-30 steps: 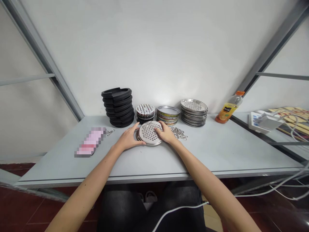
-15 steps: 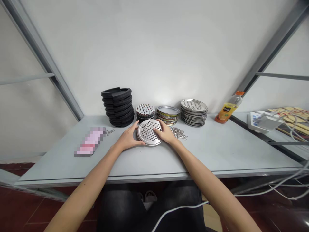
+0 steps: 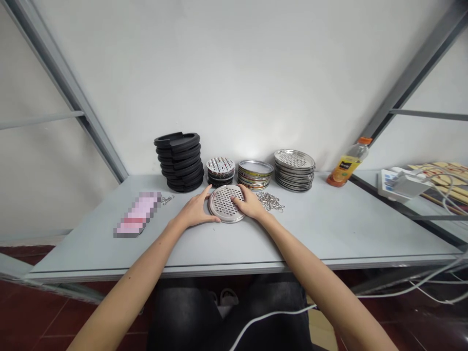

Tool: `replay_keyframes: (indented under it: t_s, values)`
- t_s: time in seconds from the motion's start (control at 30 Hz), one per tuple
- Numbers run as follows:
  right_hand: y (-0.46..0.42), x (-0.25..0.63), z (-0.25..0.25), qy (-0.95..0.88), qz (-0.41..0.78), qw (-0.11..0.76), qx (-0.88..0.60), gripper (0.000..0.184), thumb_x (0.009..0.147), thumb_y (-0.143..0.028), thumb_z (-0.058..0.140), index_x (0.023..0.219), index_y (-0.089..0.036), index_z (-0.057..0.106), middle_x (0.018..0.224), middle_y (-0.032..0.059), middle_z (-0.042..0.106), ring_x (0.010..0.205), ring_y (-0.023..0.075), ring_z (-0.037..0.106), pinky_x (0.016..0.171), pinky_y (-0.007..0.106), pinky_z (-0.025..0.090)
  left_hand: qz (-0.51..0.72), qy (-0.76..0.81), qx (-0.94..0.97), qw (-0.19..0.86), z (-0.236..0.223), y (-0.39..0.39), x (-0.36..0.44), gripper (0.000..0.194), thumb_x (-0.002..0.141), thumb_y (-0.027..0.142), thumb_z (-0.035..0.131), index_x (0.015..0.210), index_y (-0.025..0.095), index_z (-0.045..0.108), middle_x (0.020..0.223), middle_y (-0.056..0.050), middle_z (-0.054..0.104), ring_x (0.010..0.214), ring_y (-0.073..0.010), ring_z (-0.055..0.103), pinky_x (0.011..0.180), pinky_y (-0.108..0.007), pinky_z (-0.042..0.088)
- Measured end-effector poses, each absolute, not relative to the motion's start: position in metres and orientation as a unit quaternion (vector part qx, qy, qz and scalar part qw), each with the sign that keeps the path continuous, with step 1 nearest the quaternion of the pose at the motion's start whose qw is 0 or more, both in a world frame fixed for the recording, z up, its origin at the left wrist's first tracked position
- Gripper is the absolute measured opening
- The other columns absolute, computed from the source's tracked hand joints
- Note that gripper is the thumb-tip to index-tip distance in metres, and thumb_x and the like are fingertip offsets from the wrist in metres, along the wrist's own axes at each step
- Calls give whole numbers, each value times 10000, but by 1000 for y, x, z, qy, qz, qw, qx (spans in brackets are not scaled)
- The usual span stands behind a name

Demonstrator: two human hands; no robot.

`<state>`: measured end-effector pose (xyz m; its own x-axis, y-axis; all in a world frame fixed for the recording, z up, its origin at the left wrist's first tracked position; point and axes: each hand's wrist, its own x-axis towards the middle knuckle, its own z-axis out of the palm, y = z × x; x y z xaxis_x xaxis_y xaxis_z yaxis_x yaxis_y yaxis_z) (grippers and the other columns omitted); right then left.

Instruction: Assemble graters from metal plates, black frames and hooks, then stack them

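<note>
A round perforated stainless-steel grater disc (image 3: pixel 224 204) lies flat on the grey table (image 3: pixel 329 229). My left hand (image 3: pixel 195 209) clasps its left rim, and my right hand (image 3: pixel 251 204) has its fingers on the disc's right side. Behind the disc stand a stack of black rubber rings (image 3: pixel 179 163), a small stack of perforated discs (image 3: pixel 220 171), a stack of coloured-rimmed metal lids (image 3: pixel 255 175) and a stack of steel perforated plates (image 3: pixel 294 170). A heap of small metal rings (image 3: pixel 269 201) lies next to my right hand.
Left of my left hand lie a pixelated pink packet (image 3: pixel 137 214) and a few small metal clips (image 3: pixel 167 200). An orange-capped juice bottle (image 3: pixel 347 165) stands at the back right. A white power strip (image 3: pixel 398 185) with cables sits on a lower surface beyond the table's right edge.
The grater disc has shifted slightly between my hands, and the dark rim showing under its left edge a second ago no longer shows. My hands stay on it.
</note>
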<state>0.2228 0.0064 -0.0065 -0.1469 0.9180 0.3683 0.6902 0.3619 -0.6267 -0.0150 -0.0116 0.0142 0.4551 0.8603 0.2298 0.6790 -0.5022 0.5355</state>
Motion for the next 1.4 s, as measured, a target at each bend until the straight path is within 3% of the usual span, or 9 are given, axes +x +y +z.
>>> replay_keyframes:
  t_s: [0.43,0.6,0.83,0.93,1.13,1.4]
  values:
    - [9,223,-9,-748,141,329,-559,549,815,-419,562,1250,-85,526,1202,174,575,1137,263,523,1003,378,386,258,453,833,185,17,-15,-14,1282,488,601,823,1503,188,157,1247,-121,569,1157,-314,538,1006,-434,412]
    - [6,222,-7,-749,140,330,-557,541,815,-396,562,1234,-56,534,1180,185,584,1104,268,539,989,383,399,247,450,841,170,17,-15,-14,1205,503,625,806,1477,180,251,1299,-141,530,1186,-325,514,1018,-439,403]
    - [4,220,0,-728,170,394,-534,468,818,-417,554,1185,-128,577,1152,138,629,1049,249,582,947,382,438,249,452,841,165,14,-12,-15,1203,528,664,772,1484,176,227,1438,-148,422,1285,-337,436,1063,-434,368]
    - [4,220,0,-731,180,393,-529,511,821,-418,550,1225,-106,562,1187,154,626,1081,262,583,969,394,432,248,441,850,148,14,-12,-14,1151,537,656,772,1466,192,276,1450,-132,411,1321,-344,384,1090,-450,333]
    - [4,220,0,-719,223,374,-541,621,816,-414,566,1329,-72,491,1344,192,536,1219,283,528,1048,419,384,261,428,853,147,15,-11,-13,1035,533,630,788,1399,213,405,1359,-117,494,1263,-340,434,1071,-464,355]
    - [4,221,1,-721,260,365,-529,592,821,-399,580,1326,-100,509,1341,173,548,1216,275,542,1054,427,385,251,430,853,154,14,-10,-16,995,539,648,777,1369,202,457,1340,-128,507,1241,-340,453,1066,-468,361]
